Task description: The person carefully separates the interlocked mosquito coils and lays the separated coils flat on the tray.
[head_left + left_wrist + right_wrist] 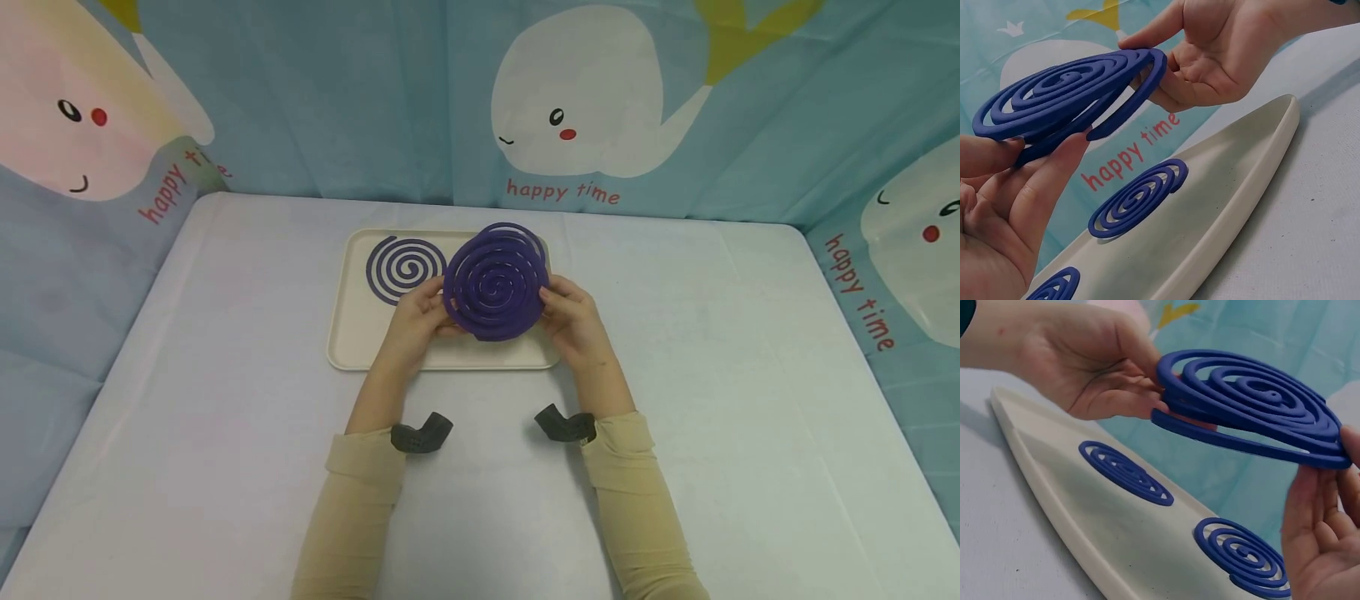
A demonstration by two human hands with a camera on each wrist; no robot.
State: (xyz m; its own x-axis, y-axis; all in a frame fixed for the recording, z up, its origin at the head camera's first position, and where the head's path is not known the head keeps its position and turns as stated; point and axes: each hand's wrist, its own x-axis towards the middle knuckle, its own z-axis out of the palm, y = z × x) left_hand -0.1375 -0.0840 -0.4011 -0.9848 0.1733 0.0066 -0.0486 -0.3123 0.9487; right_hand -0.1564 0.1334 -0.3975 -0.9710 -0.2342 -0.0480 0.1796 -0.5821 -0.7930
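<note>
A purple double spiral coil [495, 279] is held flat above a cream tray [352, 333], between both hands. My left hand [433, 307] pinches its left rim with thumb and fingers. My right hand [552, 300] grips the opposite rim. In the left wrist view the coil [1072, 94] hangs between my left hand [1047, 159] and right hand [1210, 56], with one outer strand sagging below the rest. The right wrist view shows the same coil [1254, 406], my left hand [1104, 369] and right hand [1322, 506].
On the tray [1241, 206] lie two single purple spirals [1138, 197] [1054, 289]; one spiral [406, 268] shows at the tray's left in the head view. The tray sits on a white-covered table [712, 375]. A blue whale-print cloth [585, 108] walls off the back and sides.
</note>
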